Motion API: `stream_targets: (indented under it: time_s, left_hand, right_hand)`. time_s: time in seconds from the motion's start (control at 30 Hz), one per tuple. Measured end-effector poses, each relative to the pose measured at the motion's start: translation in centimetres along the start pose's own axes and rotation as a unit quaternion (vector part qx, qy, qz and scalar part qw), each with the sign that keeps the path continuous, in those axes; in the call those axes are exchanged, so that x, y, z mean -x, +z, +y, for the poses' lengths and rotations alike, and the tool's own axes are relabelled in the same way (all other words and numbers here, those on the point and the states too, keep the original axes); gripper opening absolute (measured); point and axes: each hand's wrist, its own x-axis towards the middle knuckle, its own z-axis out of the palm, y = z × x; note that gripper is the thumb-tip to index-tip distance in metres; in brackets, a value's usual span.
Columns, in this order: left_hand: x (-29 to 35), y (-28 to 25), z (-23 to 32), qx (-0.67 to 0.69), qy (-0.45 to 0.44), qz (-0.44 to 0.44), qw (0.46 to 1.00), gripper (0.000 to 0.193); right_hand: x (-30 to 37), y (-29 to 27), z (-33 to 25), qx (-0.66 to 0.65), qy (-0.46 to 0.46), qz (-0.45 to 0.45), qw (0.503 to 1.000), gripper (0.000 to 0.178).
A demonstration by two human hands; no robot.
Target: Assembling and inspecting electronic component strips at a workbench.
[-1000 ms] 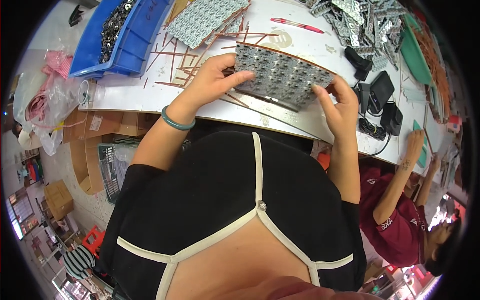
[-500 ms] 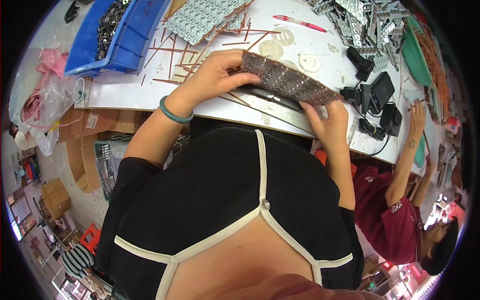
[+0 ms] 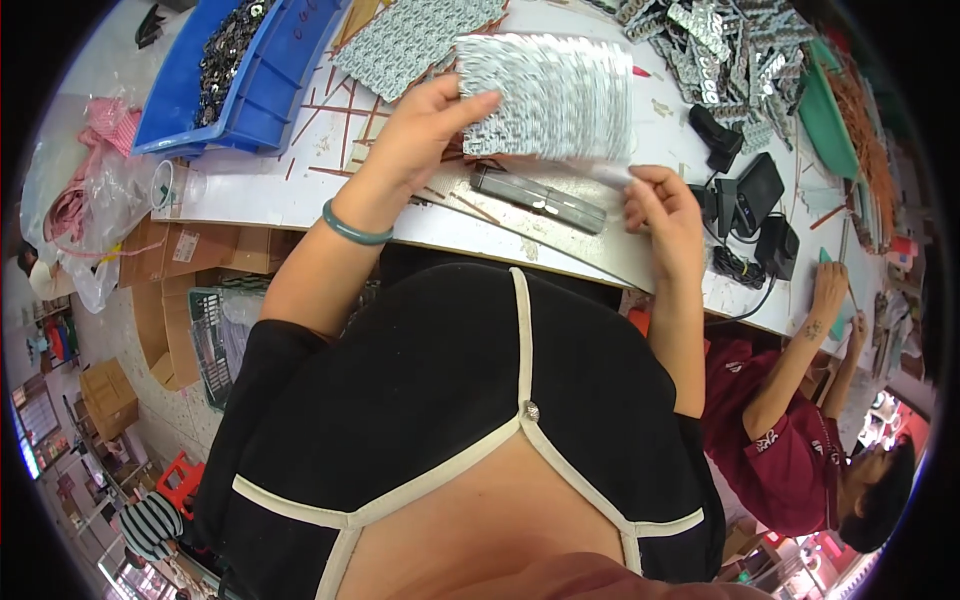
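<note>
My left hand (image 3: 435,122) grips the left edge of a silvery sheet (image 3: 548,98) of small metal pieces in close rows, thumb on top. The sheet is held up over the table with its bright face showing, blurred by motion. My right hand (image 3: 665,212) is just below the sheet's lower right corner, fingers curled in. A pale blurred sliver meets its fingertips; I cannot make out what it is. Below the sheet, a dark grey bar-shaped fixture (image 3: 540,200) lies on a flat metal plate (image 3: 600,255) at the table's near edge.
At the left stands a blue bin (image 3: 270,85) of small dark parts. Another textured sheet (image 3: 405,45) lies behind, among thin brown strips (image 3: 340,105). Metal pieces (image 3: 705,50) are heaped far right, near black adapters and cables (image 3: 760,200). A co-worker's arm (image 3: 790,370) reaches in at right.
The sheet has turned from its dark brown underside to its silvery face and risen away from me. My right hand has come off its edge, uncovering the dark fixture.
</note>
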Motion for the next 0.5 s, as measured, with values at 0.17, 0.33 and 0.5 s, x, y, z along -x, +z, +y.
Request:
stream_targets:
  time_s: [0.17,0.33,0.5]
  left_hand:
    - [1.3,2.1,0.9,0.058,0.001,-0.038,0.998,0.031]
    - [2.8,1.8,0.0,0.224,-0.136,-0.107,0.959,0.039]
    - [4.1,1.0,-0.3,0.329,-0.147,-0.096,0.928,0.040]
  right_hand:
    - [-0.1,3.5,-1.9,-0.039,-0.060,-0.142,0.987,0.027]
    - [-1.0,5.1,-3.1,-0.099,-0.023,-0.116,0.988,0.023]
    - [-2.8,5.7,-4.3,-0.070,0.026,-0.234,0.969,0.028]
